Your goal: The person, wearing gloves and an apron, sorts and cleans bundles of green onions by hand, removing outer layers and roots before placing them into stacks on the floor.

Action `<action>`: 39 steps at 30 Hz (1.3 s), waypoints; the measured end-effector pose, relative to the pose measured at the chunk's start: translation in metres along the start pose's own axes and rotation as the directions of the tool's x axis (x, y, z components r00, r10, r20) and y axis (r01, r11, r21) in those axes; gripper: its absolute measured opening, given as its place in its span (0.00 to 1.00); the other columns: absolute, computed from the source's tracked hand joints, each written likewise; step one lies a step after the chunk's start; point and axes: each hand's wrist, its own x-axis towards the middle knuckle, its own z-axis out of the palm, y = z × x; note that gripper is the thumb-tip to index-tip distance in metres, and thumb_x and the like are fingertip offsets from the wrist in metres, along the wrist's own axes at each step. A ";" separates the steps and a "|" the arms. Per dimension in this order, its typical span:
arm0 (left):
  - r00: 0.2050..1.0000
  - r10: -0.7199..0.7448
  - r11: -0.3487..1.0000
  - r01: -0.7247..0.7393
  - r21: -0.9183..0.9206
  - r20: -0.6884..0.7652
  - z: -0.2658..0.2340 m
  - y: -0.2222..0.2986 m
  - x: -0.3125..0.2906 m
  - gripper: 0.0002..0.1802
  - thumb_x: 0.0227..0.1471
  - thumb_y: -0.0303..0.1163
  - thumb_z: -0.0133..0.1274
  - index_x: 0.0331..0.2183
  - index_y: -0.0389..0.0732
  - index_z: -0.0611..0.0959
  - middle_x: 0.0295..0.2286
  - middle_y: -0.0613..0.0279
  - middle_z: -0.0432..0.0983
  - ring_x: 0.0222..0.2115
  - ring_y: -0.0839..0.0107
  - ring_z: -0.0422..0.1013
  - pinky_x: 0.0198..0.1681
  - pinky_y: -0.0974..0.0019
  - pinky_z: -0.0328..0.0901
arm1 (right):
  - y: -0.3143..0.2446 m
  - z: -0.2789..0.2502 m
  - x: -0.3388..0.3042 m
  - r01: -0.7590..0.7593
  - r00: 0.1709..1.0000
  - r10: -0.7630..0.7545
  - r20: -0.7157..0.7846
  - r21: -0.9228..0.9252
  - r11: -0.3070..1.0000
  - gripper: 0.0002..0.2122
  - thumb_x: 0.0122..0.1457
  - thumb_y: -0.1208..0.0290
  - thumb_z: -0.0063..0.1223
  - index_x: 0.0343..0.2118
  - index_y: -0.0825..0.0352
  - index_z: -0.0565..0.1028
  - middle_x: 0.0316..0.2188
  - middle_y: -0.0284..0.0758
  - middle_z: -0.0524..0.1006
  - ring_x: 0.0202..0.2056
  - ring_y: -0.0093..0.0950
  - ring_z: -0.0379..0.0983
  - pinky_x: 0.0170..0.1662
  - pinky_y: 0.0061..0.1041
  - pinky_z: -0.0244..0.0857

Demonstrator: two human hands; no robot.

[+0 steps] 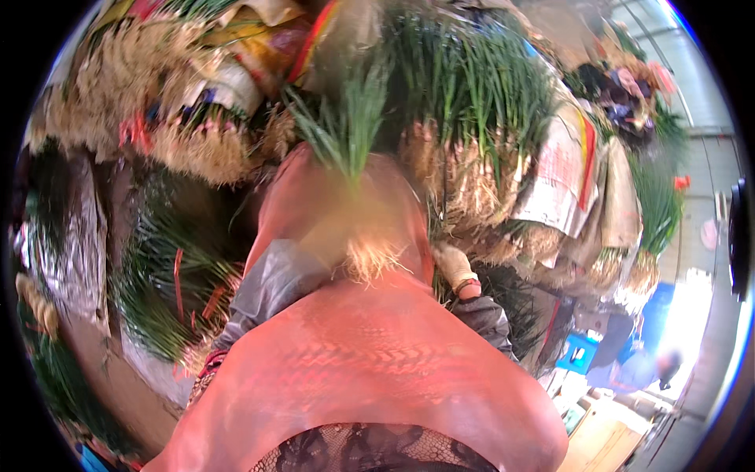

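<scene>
Head view: onion bunch (351, 145) in left fingers (329, 239).

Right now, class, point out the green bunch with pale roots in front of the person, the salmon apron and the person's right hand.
Green bunch (353, 148): head view, on its leaves.
Apron (362, 334): head view, on its front.
Right hand (452, 264): head view, on its middle.

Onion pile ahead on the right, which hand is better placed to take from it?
Probably the right hand: it is nearer the pile, while the left hand, though blurred, is at the bunch.
</scene>
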 end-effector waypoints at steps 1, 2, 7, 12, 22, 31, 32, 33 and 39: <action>0.999 0.043 0.997 -0.042 0.066 -0.012 0.001 0.004 -0.004 0.15 0.49 0.27 0.49 0.41 0.32 0.76 0.35 0.49 0.78 0.37 0.59 0.75 0.43 0.57 0.72 | 0.002 -0.007 -0.011 -0.150 0.960 0.154 0.234 -0.035 0.988 0.12 0.60 0.64 0.44 0.41 0.63 0.75 0.36 0.43 0.77 0.37 0.43 0.75 0.40 0.39 0.69; 0.992 0.110 0.990 -0.115 0.083 0.058 0.014 0.008 -0.012 0.14 0.48 0.27 0.49 0.39 0.33 0.77 0.33 0.50 0.77 0.35 0.61 0.75 0.42 0.58 0.72 | -0.008 -0.029 -0.021 -0.156 0.985 0.148 0.086 0.093 0.983 0.18 0.58 0.54 0.45 0.36 0.66 0.75 0.33 0.46 0.77 0.40 0.43 0.74 0.43 0.38 0.68; 0.969 0.240 0.966 -0.245 0.084 0.064 0.044 0.029 0.007 0.08 0.51 0.30 0.51 0.31 0.35 0.78 0.25 0.57 0.76 0.26 0.67 0.73 0.33 0.65 0.71 | -0.039 -0.089 0.040 0.192 0.613 -0.106 -0.783 0.018 0.981 0.10 0.57 0.60 0.51 0.31 0.62 0.76 0.26 0.37 0.78 0.29 0.35 0.76 0.32 0.32 0.69; 0.991 0.125 0.992 -0.125 -0.010 0.053 0.054 0.029 0.002 0.07 0.52 0.31 0.51 0.30 0.37 0.79 0.25 0.56 0.78 0.25 0.66 0.75 0.32 0.64 0.73 | -0.082 -0.140 0.143 -0.083 0.516 0.105 -0.850 0.073 0.994 0.18 0.50 0.49 0.55 0.26 0.62 0.77 0.25 0.38 0.78 0.29 0.37 0.76 0.33 0.34 0.69; 0.984 0.173 0.959 -0.179 0.219 0.044 0.028 0.028 0.030 0.13 0.54 0.32 0.50 0.40 0.36 0.79 0.32 0.58 0.77 0.32 0.66 0.75 0.38 0.62 0.72 | -0.097 -0.097 0.091 0.451 0.865 -0.025 -0.501 0.755 0.475 0.06 0.56 0.72 0.55 0.28 0.69 0.76 0.30 0.37 0.78 0.30 0.26 0.74 0.35 0.27 0.67; 0.982 0.181 0.812 -0.180 0.556 0.053 0.019 0.001 0.049 0.10 0.54 0.29 0.50 0.37 0.34 0.79 0.28 0.60 0.77 0.27 0.72 0.74 0.34 0.67 0.72 | -0.098 -0.115 0.067 0.252 0.952 0.052 -0.303 0.866 0.431 0.13 0.59 0.63 0.54 0.39 0.68 0.76 0.31 0.38 0.78 0.32 0.31 0.75 0.36 0.25 0.69; 0.984 0.173 0.854 -0.170 0.492 0.040 0.025 -0.002 0.046 0.10 0.54 0.29 0.50 0.37 0.33 0.80 0.27 0.61 0.77 0.26 0.74 0.73 0.32 0.70 0.71 | -0.103 -0.110 0.070 0.347 0.874 -0.077 -0.480 0.503 0.791 0.12 0.57 0.63 0.56 0.39 0.66 0.76 0.31 0.39 0.78 0.32 0.32 0.75 0.35 0.27 0.69; 0.986 0.163 0.891 -0.159 0.426 0.027 0.032 -0.004 0.042 0.11 0.53 0.28 0.50 0.37 0.32 0.80 0.27 0.62 0.77 0.25 0.76 0.73 0.31 0.73 0.70 | -0.100 -0.107 0.065 0.380 0.849 -0.137 -0.511 0.410 0.829 0.12 0.53 0.62 0.57 0.39 0.62 0.78 0.31 0.41 0.78 0.34 0.37 0.75 0.36 0.33 0.69; 0.985 0.172 0.876 -0.143 0.461 -0.021 0.019 -0.003 0.033 0.10 0.52 0.28 0.51 0.35 0.32 0.80 0.27 0.61 0.77 0.25 0.75 0.72 0.32 0.74 0.69 | -0.105 -0.093 0.061 0.364 0.773 -0.078 -0.629 0.340 0.867 0.11 0.54 0.60 0.51 0.31 0.62 0.77 0.23 0.40 0.76 0.29 0.40 0.75 0.33 0.37 0.68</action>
